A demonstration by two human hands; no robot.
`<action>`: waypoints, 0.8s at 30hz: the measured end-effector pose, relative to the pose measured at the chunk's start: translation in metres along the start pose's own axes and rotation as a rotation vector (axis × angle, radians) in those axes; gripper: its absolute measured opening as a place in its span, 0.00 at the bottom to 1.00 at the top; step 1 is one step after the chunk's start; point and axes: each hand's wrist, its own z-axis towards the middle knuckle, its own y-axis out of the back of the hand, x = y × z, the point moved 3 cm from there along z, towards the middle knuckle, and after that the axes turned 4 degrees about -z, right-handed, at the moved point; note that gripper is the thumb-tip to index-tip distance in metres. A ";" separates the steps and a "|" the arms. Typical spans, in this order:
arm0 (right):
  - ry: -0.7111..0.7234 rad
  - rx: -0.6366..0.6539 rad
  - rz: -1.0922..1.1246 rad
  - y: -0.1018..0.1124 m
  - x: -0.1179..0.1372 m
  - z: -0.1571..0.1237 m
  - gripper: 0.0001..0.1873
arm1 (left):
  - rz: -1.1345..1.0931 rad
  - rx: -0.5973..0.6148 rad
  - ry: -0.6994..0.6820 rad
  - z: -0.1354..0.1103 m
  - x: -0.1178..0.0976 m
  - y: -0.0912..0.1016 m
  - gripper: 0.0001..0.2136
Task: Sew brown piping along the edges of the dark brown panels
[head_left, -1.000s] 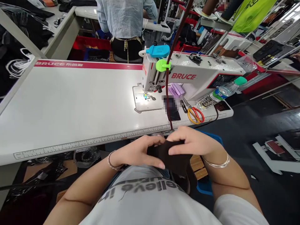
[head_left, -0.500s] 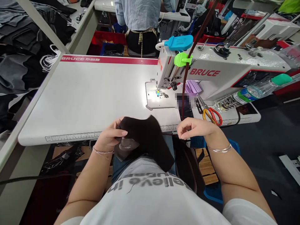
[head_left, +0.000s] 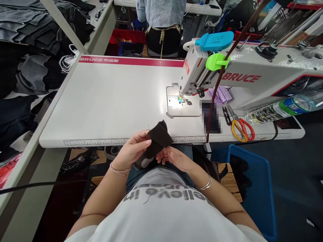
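A small piece of dark brown fabric [head_left: 158, 140] is bunched between my hands, just off the front edge of the white sewing table [head_left: 101, 101]. A paler grey part [head_left: 143, 162] shows beneath it. My left hand [head_left: 131, 150] grips the fabric from the left. Fingers of my right hand [head_left: 173, 158] pinch its lower edge. The sewing machine [head_left: 242, 77] stands beyond, with its lit needle area [head_left: 180, 99] ahead of my hands and nothing under the needle.
Orange-handled scissors [head_left: 241, 130], thread snips [head_left: 227, 116], a water bottle [head_left: 285, 109] and purple fabric [head_left: 219, 94] lie right of the needle. A blue bin [head_left: 252, 188] stands at lower right. Dark fabric stacks [head_left: 30, 43] lie at left; a co-worker's back [head_left: 163, 16] is ahead.
The fabric has gone from a loose, wide drape to a smaller bunch. My right hand has moved in and taken its edge. The view has turned, shifting the machine rightward.
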 end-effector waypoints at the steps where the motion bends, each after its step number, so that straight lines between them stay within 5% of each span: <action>1: 0.056 -0.054 0.023 -0.002 0.006 0.002 0.36 | 0.054 0.030 0.005 0.000 0.000 -0.004 0.11; 5: 0.214 -0.286 0.027 -0.004 0.037 0.004 0.35 | 0.361 0.122 -0.074 0.001 -0.003 -0.016 0.19; 8: 0.193 -0.430 0.024 0.000 0.051 0.004 0.30 | 0.462 0.157 -0.101 0.003 0.001 -0.018 0.22; 14: 0.142 -0.524 0.000 0.016 0.072 -0.004 0.29 | 0.495 0.190 0.040 0.004 0.014 -0.008 0.20; 19: 0.213 -0.692 -0.084 0.039 0.098 -0.020 0.30 | 0.698 0.418 0.197 0.001 0.020 0.007 0.10; 24: 0.164 -0.699 -0.146 0.061 0.116 -0.034 0.31 | 0.927 0.573 0.327 -0.015 0.012 0.034 0.07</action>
